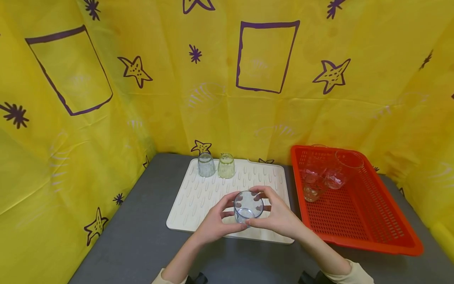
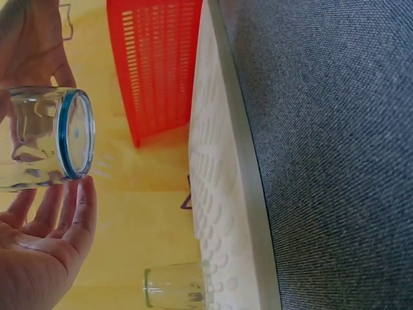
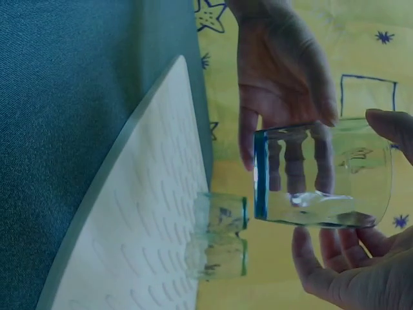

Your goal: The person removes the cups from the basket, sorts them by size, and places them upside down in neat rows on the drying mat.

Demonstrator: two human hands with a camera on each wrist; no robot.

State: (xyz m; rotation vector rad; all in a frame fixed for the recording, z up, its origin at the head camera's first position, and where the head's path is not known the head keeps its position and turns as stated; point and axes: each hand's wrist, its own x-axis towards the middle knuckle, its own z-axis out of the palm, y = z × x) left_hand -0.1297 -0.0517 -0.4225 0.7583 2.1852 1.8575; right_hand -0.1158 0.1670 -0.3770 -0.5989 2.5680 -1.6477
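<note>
Both hands hold a clear, bluish drinking glass over the front part of a white ribbed drying mat. My left hand grips its left side, and my right hand curls round the right side, with the thumbs at the near side. In the left wrist view the glass is clearly apart from the mat, its thick blue-edged base facing down. Two small tumblers, one bluish and one yellowish-green, stand side by side at the mat's back left.
To the right of the mat sits a red perforated plastic basket. Several clear glasses are gathered in its back left part. A grey tabletop lies under everything, and a yellow patterned cloth hangs behind and at the sides.
</note>
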